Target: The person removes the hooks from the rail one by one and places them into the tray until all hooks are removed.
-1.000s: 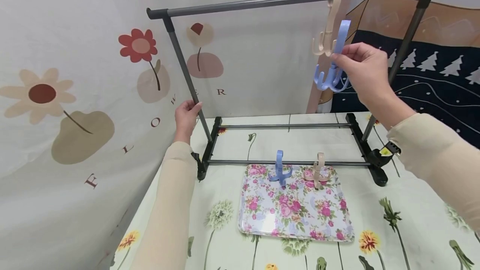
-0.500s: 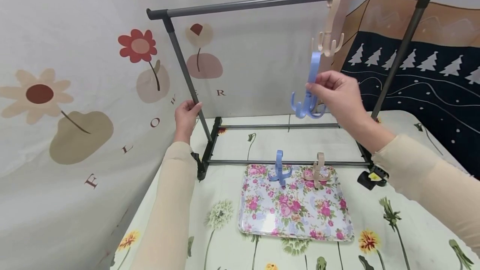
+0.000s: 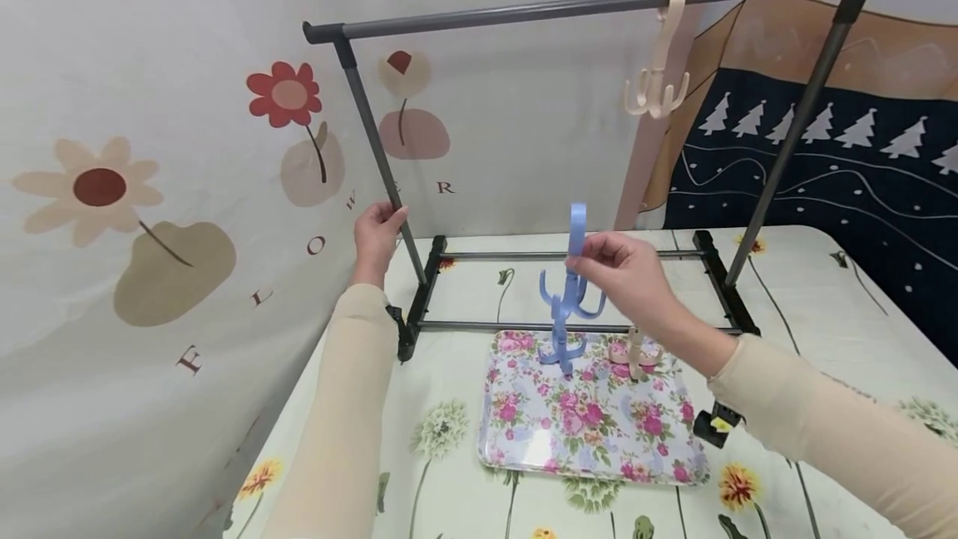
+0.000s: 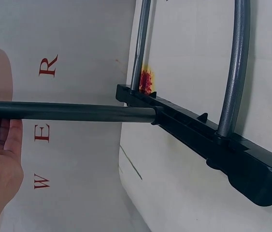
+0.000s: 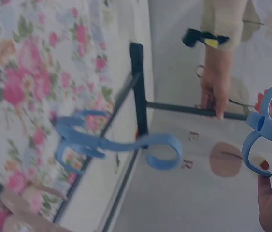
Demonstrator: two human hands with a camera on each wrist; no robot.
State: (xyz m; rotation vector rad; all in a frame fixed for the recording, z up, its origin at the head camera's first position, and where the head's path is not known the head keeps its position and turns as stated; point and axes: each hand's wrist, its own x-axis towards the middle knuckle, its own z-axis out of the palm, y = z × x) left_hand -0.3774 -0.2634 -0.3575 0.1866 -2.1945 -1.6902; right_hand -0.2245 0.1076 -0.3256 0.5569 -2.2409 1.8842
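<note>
My right hand (image 3: 627, 277) pinches a blue four-prong hanging hook (image 3: 577, 227) by its stem, with its curved top up, in front of the rack. Below and behind its prongs, a second blue hook (image 3: 558, 348) lies on the floral tray (image 3: 591, 447), partly overlapped in the head view. Beside that one lies a beige hook (image 3: 635, 356). My left hand (image 3: 377, 238) grips the left post (image 3: 370, 119) of the grey rack, also seen in the left wrist view as a dark tube (image 4: 78, 111). Another beige hook (image 3: 657, 65) hangs from the top bar (image 3: 509, 15).
The rack's black left foot (image 3: 421, 298) and right foot (image 3: 722, 285) stand on a flower-print tablecloth (image 3: 441, 481). Two thin lower rods join the feet behind the tray. A printed curtain (image 3: 187, 40) hangs at the back and left.
My right hand has carried the blue hook down and left, from beside the hanging beige hook to above the tray's back edge. My left hand stays on the post.
</note>
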